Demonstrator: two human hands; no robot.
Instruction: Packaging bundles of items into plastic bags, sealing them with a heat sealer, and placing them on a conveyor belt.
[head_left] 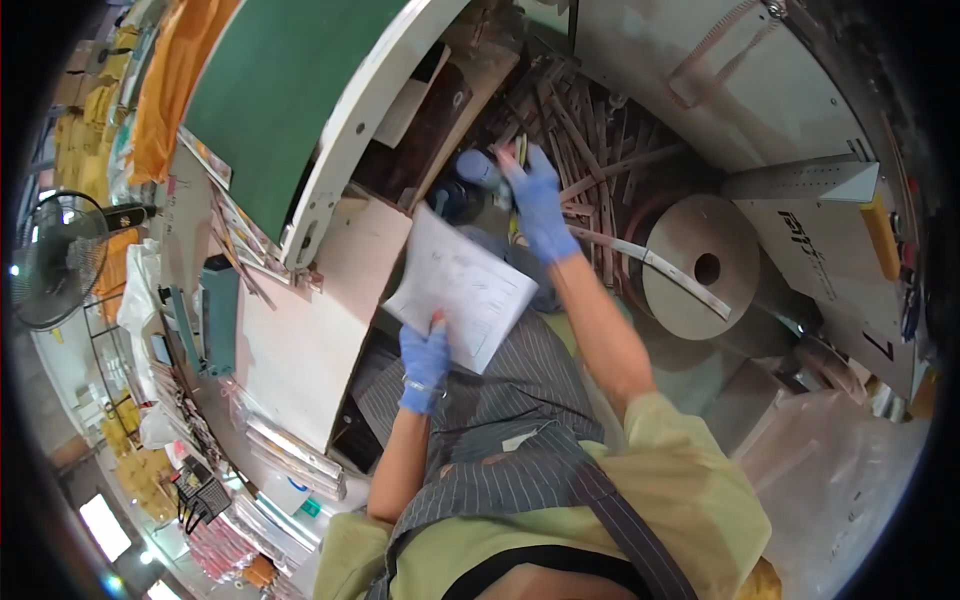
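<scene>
A large machine with a green belt (270, 100) framed in white runs from the upper left toward the middle, and a pale metal housing (800, 110) fills the upper right. Below the belt lies a broad pale board (300, 340), slanting down to the left. Right of centre stands a big round wooden reel (700, 265) with a hole in its middle, and a pale strip of edging (660, 265) trails across its face. Behind it, a heap of thin wooden strips (590, 140) lies jumbled in the gap between the two machine parts. A fan (55, 260) stands at the far left edge.

The person wears a yellow-green shirt and a striped apron (520, 440). Both hands are in blue gloves.

The white sheet of paper (460, 285), faintly marked, hangs in front of the apron at the middle of the view, tilted. The left hand (424, 362) holds it by its lower edge, the fingers closed on the paper with the thumb on top.

The right hand (535, 195) is stretched forward over the strip heap, just above the sheet's upper corner. Its fingers seem curled around something thin and pale, though motion blur keeps me from telling what it is. A small dark bottle-like thing with a bluish top (470, 180) stands just left of that hand.
</scene>
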